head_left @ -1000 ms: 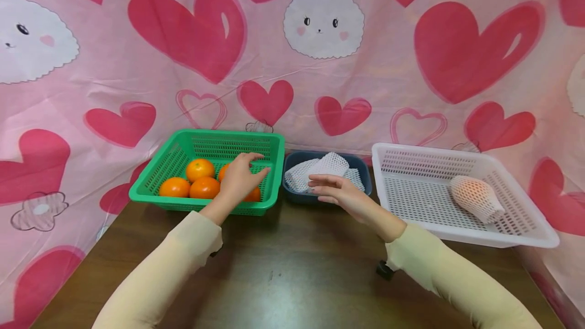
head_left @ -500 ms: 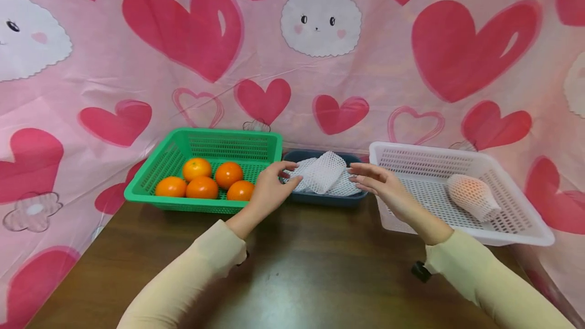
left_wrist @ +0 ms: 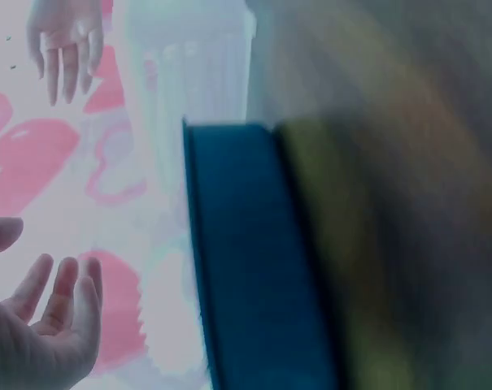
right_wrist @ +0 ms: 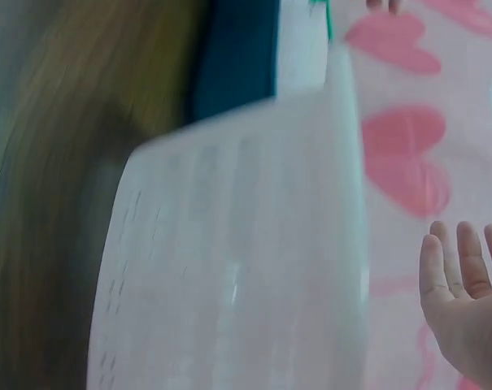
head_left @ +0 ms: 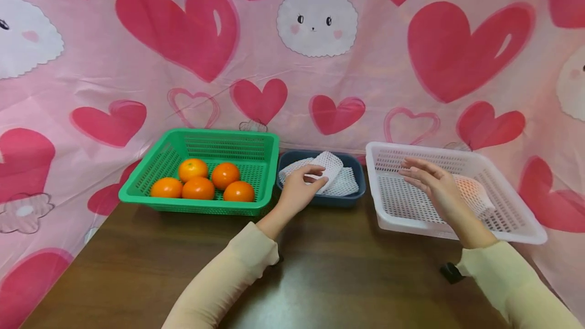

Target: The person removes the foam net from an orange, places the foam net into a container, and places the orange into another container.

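My left hand (head_left: 299, 190) hovers over the dark blue bin (head_left: 340, 200), its fingertips beside the white foam net sleeves (head_left: 330, 166). In the left wrist view there is a gap between the thumb and fingers of that left hand (left_wrist: 54, 333), and it holds nothing. Over the left part of the white basket (head_left: 532, 235) is my right hand (head_left: 439, 187), fingers extended and holding nothing. Behind it, partly hidden, lies an orange fruit in a foam net (head_left: 475, 194). The right wrist view shows the right hand (right_wrist: 472, 296) with fingers stretched and spread, beside the basket's pale wall.
To the left stands a green basket (head_left: 192, 208) with several oranges (head_left: 198, 188). The three containers sit in a row at the back of a dark wooden table (head_left: 329, 268). Behind them hangs a pink cloth (head_left: 256, 50) printed with hearts and rabbits.
The left hand has moved right, from over the green basket to the blue bin. My right hand has gone from beside the blue bin rightward to above the white basket.
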`<state>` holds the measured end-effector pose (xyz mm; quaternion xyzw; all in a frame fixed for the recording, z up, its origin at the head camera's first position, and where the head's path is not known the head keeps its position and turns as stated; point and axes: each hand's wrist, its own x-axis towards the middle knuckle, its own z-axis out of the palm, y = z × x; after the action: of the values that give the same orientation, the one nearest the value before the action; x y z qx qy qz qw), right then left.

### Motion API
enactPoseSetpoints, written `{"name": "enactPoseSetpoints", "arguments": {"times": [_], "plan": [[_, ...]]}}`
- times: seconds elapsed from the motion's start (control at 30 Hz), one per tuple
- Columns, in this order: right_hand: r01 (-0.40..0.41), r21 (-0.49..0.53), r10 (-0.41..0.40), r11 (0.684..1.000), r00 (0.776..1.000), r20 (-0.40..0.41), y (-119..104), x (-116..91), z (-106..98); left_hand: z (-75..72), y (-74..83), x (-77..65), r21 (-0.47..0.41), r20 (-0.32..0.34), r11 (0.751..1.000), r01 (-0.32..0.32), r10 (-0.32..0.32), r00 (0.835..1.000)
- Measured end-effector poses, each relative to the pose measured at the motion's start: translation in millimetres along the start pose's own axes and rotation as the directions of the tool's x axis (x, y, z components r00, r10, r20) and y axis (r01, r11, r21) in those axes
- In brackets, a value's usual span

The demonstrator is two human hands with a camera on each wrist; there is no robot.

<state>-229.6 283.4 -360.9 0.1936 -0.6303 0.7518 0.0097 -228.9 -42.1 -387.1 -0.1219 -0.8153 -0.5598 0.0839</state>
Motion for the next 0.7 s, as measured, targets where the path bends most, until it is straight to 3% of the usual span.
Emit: {"name": "enactPoseSetpoints", "arguments": {"times": [0.1, 0.23, 0.3, 0.37, 0.43, 0.53, 0.57, 0.7], "plan": [[0.0, -0.006, 0.0, 1.0, 0.999, -0.036, 3, 2, -18, 11.3, -0.7, -0.1, -0.038, 0.038, 0.999, 0.03, -0.028, 0.999], [-0.035, -0.029, 0.032, 0.999, 0.995, -0.1, 2, 1, -41, 26.5, 1.1, 0.9, -0.082, 0.141, 0.993, 0.084, -0.072, 0.987], [-0.059, -0.083, 0.046, 0.995, 0.988, -0.148, 1, 0, -54, 34.5, 2.2, 2.5, -0.095, 0.201, 0.988, 0.124, -0.103, 0.974], [-0.092, -0.221, 0.047, 0.971, 0.978, -0.203, 1, -1, -66, 42.3, 3.3, 4.2, -0.122, 0.255, 0.977, 0.175, -0.14, 0.957], [-0.137, -0.402, 0.034, 0.905, 0.967, -0.253, 1, -2, -79, 49.9, 4.3, 5.6, -0.169, 0.298, 0.956, 0.239, -0.182, 0.937], [-0.207, -0.621, 0.004, 0.756, 0.95, -0.311, 4, -5, -96, 61.4, 4.9, 6.5, -0.258, 0.349, 0.901, 0.349, -0.25, 0.903], [-0.229, -0.672, -0.007, 0.704, 0.944, -0.329, 4, -6, -100, 65.2, 4.7, 6.4, -0.282, 0.363, 0.879, 0.383, -0.272, 0.891], [-0.297, -0.774, -0.031, 0.559, 0.926, -0.377, 7, -11, -114, 78.1, 4.8, 4.0, -0.324, 0.394, 0.828, 0.458, -0.322, 0.861]]}}
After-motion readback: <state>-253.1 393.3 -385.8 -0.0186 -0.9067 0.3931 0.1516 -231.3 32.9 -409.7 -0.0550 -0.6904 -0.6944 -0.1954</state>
